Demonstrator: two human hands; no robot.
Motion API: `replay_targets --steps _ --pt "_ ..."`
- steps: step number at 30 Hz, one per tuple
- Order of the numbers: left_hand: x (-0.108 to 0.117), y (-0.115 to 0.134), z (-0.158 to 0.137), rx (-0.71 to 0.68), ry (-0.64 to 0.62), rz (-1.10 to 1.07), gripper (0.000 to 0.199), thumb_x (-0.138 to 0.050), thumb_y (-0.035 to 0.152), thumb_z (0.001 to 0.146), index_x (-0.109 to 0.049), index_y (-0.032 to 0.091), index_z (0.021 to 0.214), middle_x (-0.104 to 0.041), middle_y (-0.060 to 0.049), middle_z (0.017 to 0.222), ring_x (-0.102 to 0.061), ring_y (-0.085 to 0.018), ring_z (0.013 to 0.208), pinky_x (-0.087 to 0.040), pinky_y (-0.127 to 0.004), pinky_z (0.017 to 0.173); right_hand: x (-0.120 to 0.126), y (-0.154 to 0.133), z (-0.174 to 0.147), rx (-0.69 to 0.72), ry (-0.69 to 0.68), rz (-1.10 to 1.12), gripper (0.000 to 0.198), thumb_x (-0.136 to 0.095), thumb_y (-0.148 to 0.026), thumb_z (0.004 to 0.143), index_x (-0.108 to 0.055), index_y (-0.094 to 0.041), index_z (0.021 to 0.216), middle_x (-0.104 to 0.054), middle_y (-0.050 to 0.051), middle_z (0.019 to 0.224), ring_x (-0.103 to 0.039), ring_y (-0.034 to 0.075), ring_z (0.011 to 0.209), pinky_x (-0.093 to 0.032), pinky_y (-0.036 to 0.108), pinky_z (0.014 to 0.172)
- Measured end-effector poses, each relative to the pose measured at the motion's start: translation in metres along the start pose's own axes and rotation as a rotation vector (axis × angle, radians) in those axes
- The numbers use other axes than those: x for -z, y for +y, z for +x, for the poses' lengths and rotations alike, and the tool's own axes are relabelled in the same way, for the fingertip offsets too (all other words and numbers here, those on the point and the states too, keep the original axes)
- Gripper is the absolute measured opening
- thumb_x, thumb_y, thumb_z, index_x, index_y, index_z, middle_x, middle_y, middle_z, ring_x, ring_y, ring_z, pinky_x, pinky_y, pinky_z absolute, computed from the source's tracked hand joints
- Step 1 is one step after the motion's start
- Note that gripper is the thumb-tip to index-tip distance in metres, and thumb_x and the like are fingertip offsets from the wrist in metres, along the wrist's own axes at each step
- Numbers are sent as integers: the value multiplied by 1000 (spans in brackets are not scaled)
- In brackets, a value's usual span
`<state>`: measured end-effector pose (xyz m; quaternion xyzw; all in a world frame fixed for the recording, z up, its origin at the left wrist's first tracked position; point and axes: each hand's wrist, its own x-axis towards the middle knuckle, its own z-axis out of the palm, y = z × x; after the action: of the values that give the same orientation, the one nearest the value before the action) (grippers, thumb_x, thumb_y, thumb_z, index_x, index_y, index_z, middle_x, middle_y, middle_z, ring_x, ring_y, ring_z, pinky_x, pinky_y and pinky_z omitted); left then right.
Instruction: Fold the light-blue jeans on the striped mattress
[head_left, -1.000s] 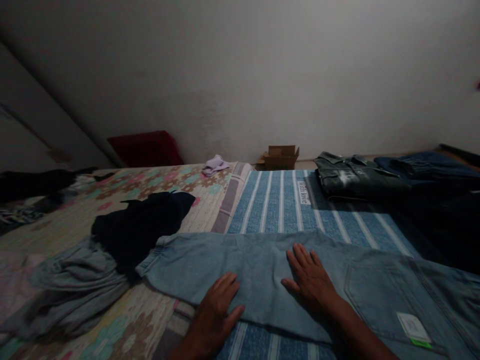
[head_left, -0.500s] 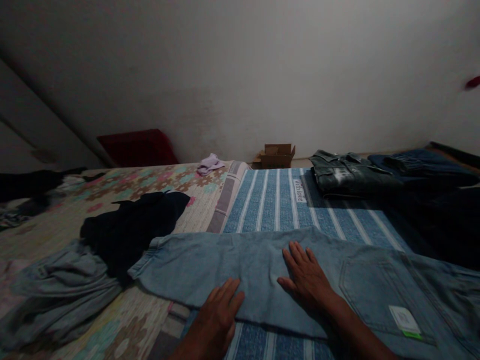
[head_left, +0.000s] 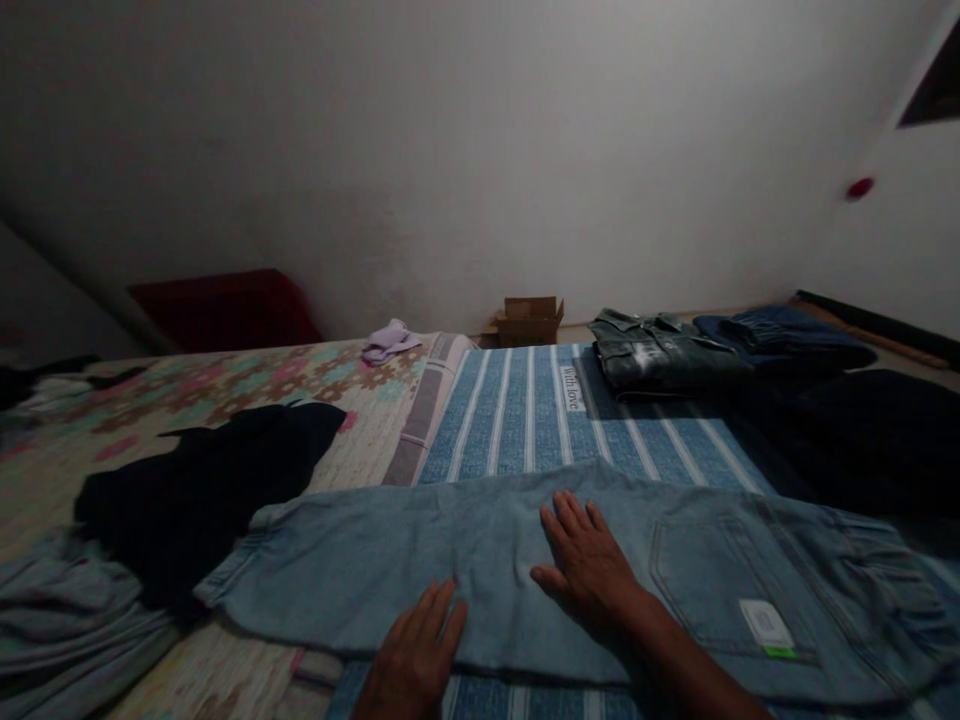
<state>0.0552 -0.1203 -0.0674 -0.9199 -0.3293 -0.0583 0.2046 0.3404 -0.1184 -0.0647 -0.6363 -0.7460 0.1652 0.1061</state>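
Light blue jeans [head_left: 360, 570], folded lengthwise, lie flat across the bed with the cuff to the left and the elastic waist to the right. A back pocket bears a white and green label [head_left: 766, 626]. My right hand [head_left: 589, 560] rests palm down on the middle of the jeans, its fingers stretched out. Near their lower edge, my left hand [head_left: 420, 645] lies on the cloth with its fingers extended. Neither hand grips anything.
A dark navy garment [head_left: 217, 490] and a grey garment [head_left: 75, 620] lie on the floral sheet at left. Folded dark clothes [head_left: 667, 355] sit at back right on the striped blue cover [head_left: 495, 410]. Beyond the bed are a cardboard box [head_left: 529, 325] and a lilac cloth [head_left: 390, 342].
The view has turned to the right, so the scene sits further left and the waist end shows more. Both hands stay flat on the jeans in nearly the same places.
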Motion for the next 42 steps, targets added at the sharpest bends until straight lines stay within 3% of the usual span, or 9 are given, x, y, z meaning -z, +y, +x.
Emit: replay_targets --steps 11,21,27,31,35,39,42 --pt "-5 2 2 62 23 0 61 -32 -6 70 -57 19 120 -61 -9 122 -57 -21 112 -51 -31 86 0 0 0 3 2 -24 77 -30 -65 85 -29 -14 143 -16 17 151 -9 31 139 -5 49 109" --pt "-8 5 -6 87 -36 -26 60 -30 -6 72 -56 16 121 -58 -11 125 -53 -21 117 -48 -31 94 -4 0 -4 9 19 -70 75 -30 -64 86 -32 -14 142 -19 18 150 -11 32 138 -8 49 109" --pt "14 1 0 168 -269 -149 59 -35 0 69 -57 15 121 -55 -13 129 -53 -24 117 -49 -35 92 -3 -1 -5 15 33 -79 78 -37 -66 82 -34 -16 141 -21 18 150 -13 33 138 -9 51 108" --pt "39 0 24 147 -274 -324 58 -40 4 67 -55 17 122 -53 -12 132 -46 -25 124 -43 -40 97 -4 -1 -4 16 16 -79 85 -41 -70 77 -32 -16 142 -19 19 150 -12 35 138 -9 52 107" --pt "47 26 73 103 -223 -415 51 -39 10 76 -50 17 125 -47 -12 137 -38 -23 130 -39 -42 102 -7 1 -3 27 40 -81 88 -46 -71 73 -33 -16 141 -20 20 149 -13 36 137 -9 53 107" --pt "24 52 114 159 -208 -468 45 -34 21 89 -41 14 134 -36 -12 145 -26 -23 136 -28 -46 108 -12 4 -4 52 87 -100 84 -50 -65 74 -35 -16 141 -23 21 148 -17 36 136 -12 52 106" --pt "-1 55 118 216 -271 -465 52 -33 36 93 -33 12 139 -28 -13 148 -19 -25 138 -22 -49 110 -14 5 -5 63 103 -108 84 -50 -66 73 -36 -16 140 -25 22 147 -17 36 136 -12 53 106"
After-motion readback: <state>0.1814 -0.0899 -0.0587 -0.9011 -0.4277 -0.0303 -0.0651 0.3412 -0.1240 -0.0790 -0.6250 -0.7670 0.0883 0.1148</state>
